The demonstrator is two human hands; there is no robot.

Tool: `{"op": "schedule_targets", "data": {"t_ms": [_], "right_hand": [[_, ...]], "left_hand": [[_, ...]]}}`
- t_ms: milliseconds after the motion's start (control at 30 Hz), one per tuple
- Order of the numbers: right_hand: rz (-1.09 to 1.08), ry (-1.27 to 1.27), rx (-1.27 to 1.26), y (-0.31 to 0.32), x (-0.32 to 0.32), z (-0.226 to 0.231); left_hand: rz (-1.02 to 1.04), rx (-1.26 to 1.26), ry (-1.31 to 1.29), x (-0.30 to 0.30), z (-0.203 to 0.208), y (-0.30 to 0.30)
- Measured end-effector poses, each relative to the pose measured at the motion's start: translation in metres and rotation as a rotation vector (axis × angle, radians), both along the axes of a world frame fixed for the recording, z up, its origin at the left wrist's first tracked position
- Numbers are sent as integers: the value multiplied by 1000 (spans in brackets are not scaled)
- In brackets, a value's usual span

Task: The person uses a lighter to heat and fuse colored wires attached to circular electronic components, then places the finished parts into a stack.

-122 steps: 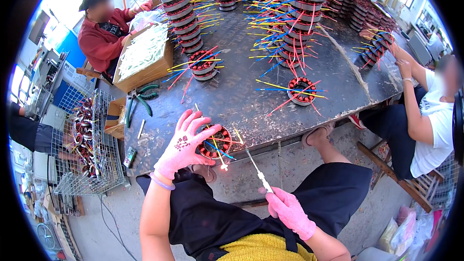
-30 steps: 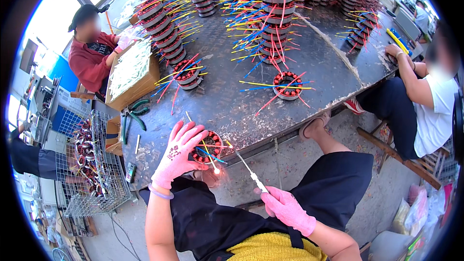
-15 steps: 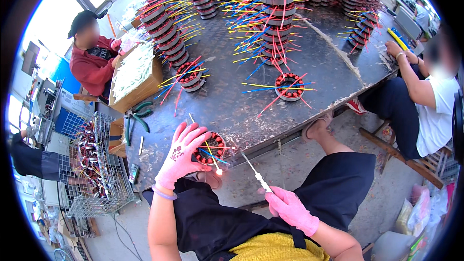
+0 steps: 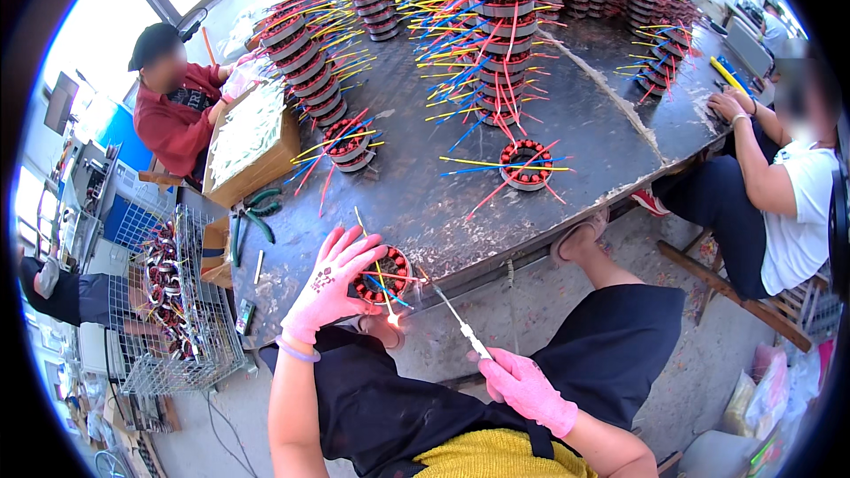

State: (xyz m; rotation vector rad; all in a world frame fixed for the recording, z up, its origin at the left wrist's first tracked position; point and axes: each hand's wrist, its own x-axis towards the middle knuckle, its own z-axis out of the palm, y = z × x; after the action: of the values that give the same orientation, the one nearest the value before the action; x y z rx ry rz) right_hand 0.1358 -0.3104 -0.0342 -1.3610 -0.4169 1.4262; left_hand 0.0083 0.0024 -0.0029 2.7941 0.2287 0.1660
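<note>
Box [image 4: 273,159]: filled with white strips [image 4: 252,131]; seen at the counter's [image 4: 398,186] left edge.
Basket [image 4: 228,345]: piled with coils [image 4: 164,276]; placed left of the counter.
Ring [image 4: 403,267]: held at the counter's near edge, partly covered by the half-spread left hand [image 4: 335,279].
Rod [image 4: 467,330]: gripped by the closed right hand [image 4: 529,392], nearer than the counter.
Pliers [image 4: 258,216]: laid on the counter's left part.
</note>
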Motion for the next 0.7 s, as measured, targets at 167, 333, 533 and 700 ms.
{"op": "schedule_targets", "data": {"t_ms": [167, 333, 533, 700], "right_hand": [[-5, 15, -15, 0, -3, -1], [8, -2, -15, 0, -3, -2], [23, -26, -27, 1, -2, 1], [12, -1, -22, 1, -3, 1]], "left_hand": [[-6, 28, -4, 0, -1, 1], [-8, 0, -1, 1, -2, 1], [-11, 22, -11, 0, -3, 2], [-13, 29, -16, 0, -3, 2]]}}
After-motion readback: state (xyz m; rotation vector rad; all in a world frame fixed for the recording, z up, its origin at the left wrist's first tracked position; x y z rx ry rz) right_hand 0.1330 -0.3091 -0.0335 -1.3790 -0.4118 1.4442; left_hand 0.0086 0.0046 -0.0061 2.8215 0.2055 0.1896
